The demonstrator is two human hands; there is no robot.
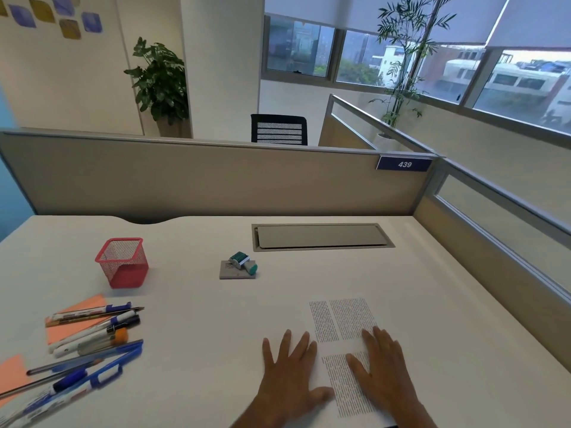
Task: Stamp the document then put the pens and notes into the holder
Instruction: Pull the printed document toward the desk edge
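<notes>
A printed document (341, 319) lies flat on the white desk at the lower right. My left hand (292, 372) rests palm down, fingers spread, on its left edge. My right hand (384, 369) lies flat on the printed text. A green and white stamp (244, 262) lies tipped on a grey ink pad (236, 271) in the middle of the desk, well beyond both hands. A red mesh holder (123, 262) stands at the left with nothing visible inside. Several pens and markers (95, 335) lie in a loose pile over orange notes (82, 319) at the lower left.
A grey cable hatch (321, 236) is set into the desk at the back. Beige partition walls (200, 180) close the desk at the back and right. Another orange note (10, 373) lies at the far left edge.
</notes>
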